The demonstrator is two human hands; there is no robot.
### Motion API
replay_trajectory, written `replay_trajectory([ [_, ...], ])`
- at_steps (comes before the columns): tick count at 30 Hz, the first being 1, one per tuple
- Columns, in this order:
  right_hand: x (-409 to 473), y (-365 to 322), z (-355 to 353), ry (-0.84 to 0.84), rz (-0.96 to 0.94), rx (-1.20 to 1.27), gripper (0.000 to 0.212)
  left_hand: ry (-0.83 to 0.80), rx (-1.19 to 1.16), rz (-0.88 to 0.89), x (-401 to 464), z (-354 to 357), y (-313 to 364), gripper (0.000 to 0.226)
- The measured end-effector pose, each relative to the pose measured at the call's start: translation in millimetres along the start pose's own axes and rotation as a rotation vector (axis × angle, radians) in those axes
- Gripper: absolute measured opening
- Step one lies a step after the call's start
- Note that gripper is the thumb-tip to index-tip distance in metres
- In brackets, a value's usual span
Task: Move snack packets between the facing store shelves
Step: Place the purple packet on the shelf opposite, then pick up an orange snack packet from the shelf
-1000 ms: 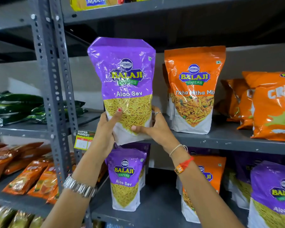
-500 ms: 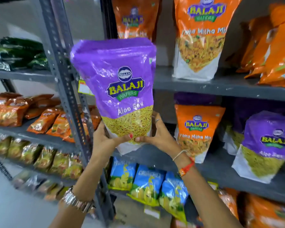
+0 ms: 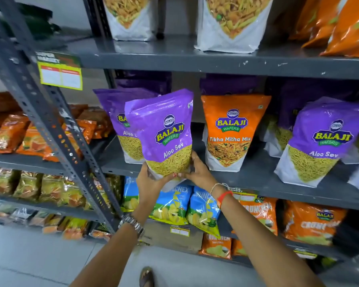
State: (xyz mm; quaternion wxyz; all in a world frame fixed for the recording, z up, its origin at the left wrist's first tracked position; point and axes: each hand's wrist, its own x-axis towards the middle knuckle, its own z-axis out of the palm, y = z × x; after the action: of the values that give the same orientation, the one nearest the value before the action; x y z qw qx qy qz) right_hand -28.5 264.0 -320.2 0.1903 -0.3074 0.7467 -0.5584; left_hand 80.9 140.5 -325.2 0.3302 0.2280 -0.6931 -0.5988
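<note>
Both the left hand (image 3: 148,179) and right hand (image 3: 197,172), pinching the Aloo Sev packet's (image 3: 164,135) base, have lowered it from the upper shelf to the middle shelf (image 3: 257,175), at 9 o'clock of the Tikha Mitha Mix packet (image 3: 230,131), so placement looks imminent.

purple packet (image 3: 164,133): BALAJI WAFERS, Aloo Sev | orange packet (image 3: 232,131): BALAJI WAFERS, Tikha Mitha Mix | blue packet (image 3: 172,206) read CRUNCHEX | shelf tag (image 3: 59,70): SUPER MARKET

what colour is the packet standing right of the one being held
Orange packet with a white base, seen in the head view.
</note>
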Motion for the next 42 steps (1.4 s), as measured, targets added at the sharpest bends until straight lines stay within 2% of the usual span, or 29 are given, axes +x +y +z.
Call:
replay_trajectory([
  [8, 35.0, 23.7, -12.3, 0.135, 0.063, 0.003, 0.084, 0.014, 0.083, -0.041, 40.9, 43.8, -20.2, 0.081],
  [12, 39.1, 29.2, -4.8, 0.225, 0.010, 0.022, 0.081, -0.006, 0.017, 0.001, 48.8, 50.7, -26.3, 0.091],
  [14, 35.5, 32.5, -0.2, 0.312, -0.052, -0.011, 0.073, 0.008, -0.042, 0.043, 46.4, 54.3, -29.1, 0.093],
  [16, 22.7, 34.4, 2.4, 0.467, -0.067, -0.010, 0.056, 0.131, 0.011, 0.094, 37.5, 59.2, -31.7, 0.091],
  [19, -1.9, 35.1, -11.7, 0.941, -0.011, -0.100, 0.028, 0.362, 0.144, 0.213, 12.1, 73.6, -23.2, 0.070],
  [20, -9.0, 34.6, -22.1, 1.074, 0.008, -0.112, 0.027, 0.359, 0.114, 0.273, 3.1, 81.3, -20.2, 0.057],
  [22, -14.4, 38.4, -46.8, 1.210, 0.048, -0.086, 0.039, 0.190, 0.062, 0.358, -8.5, 98.0, -13.9, 0.032],
  [24, -13.2, 47.7, -72.9, 1.172, 0.083, -0.095, 0.063, -0.089, 0.034, 0.335, -10.7, 115.6, -11.3, 0.029],
  [26, -9.0, 57.1, -93.6, 1.014, 0.128, -0.078, 0.089, -0.285, -0.008, 0.196, -7.5, 131.1, -16.1, 0.047],
  [29, -4.7, 56.2, -116.8, 0.759, 0.133, 0.030, 0.108, -0.383, -0.042, -0.019, 5.8, 148.5, -17.9, 0.075],
  [32, -0.4, 53.7, -130.5, 0.577, 0.097, 0.100, 0.098, -0.409, -0.060, -0.115, 28.5, 160.4, -13.4, 0.077],
  [34, 1.6, 57.8, -133.5, 0.525, 0.135, 0.102, 0.095, -0.442, -0.121, -0.123, 44.9, 165.7, -11.8, 0.067],
  [38, -1.5, 61.4, -133.9, 0.542, 0.198, 0.095, 0.085, -0.541, -0.207, -0.202, 62.3, 172.0, -11.1, 0.033],
  [42, -12.2, 56.9, -127.0, 0.603, 0.171, 0.091, 0.077, -0.539, -0.226, -0.244, 59.0, 170.8, -1.5, 0.033],
])
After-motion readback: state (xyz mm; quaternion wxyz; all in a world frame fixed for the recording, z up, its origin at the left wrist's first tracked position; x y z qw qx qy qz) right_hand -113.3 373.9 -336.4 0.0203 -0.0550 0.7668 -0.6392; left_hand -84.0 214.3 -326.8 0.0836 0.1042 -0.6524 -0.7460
